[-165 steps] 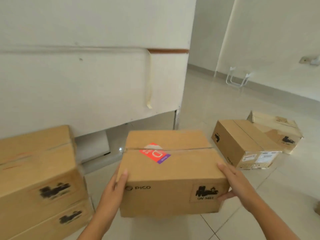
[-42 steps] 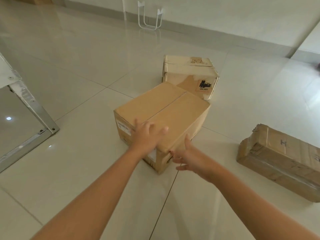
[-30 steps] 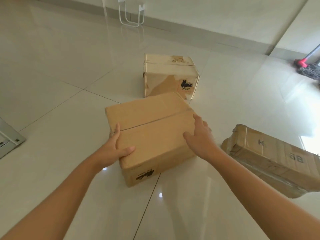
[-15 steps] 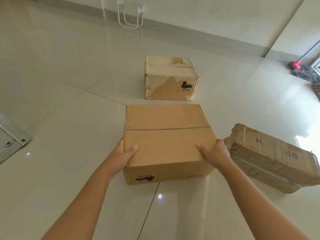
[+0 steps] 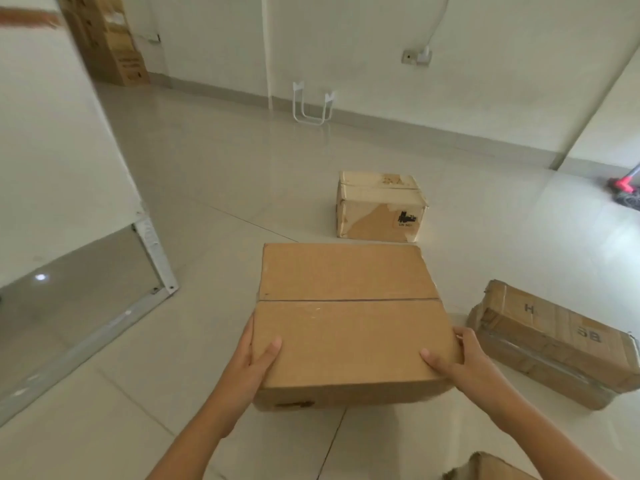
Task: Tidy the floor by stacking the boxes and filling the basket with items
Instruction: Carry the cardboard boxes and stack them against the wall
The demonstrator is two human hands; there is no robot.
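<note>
I hold the brown cardboard box (image 5: 349, 323) between my two hands, its top seam running straight across in front of me; my left hand (image 5: 251, 365) clasps the near left corner, thumb lying on the top panel and the fingers wrapped down the left side; my right hand (image 5: 460, 362) clasps the near right corner the same way, thumb on top, fingers curled round the right edge. I cannot tell whether the box's base touches the tiled floor (image 5: 214, 209) or hangs just above it.

Beyond the far edge of my box, and apart from it, a worn pale box (image 5: 379, 207) with a torn front and a black printed mark stands on the floor; to my right, near my box but not touching it, a long taped box (image 5: 554, 344) with letters on its top lies at an angle; the corner of another carton (image 5: 491, 467) shows at the bottom edge of the view.

To my left stands a white panel (image 5: 52, 161) with a metal frame along its foot; against the far wall a white wire stand (image 5: 311, 105) rests on the floor; tall cartons (image 5: 110, 39) are stacked in the far left corner; a red-headed mop (image 5: 623, 188) lies at the right edge.
</note>
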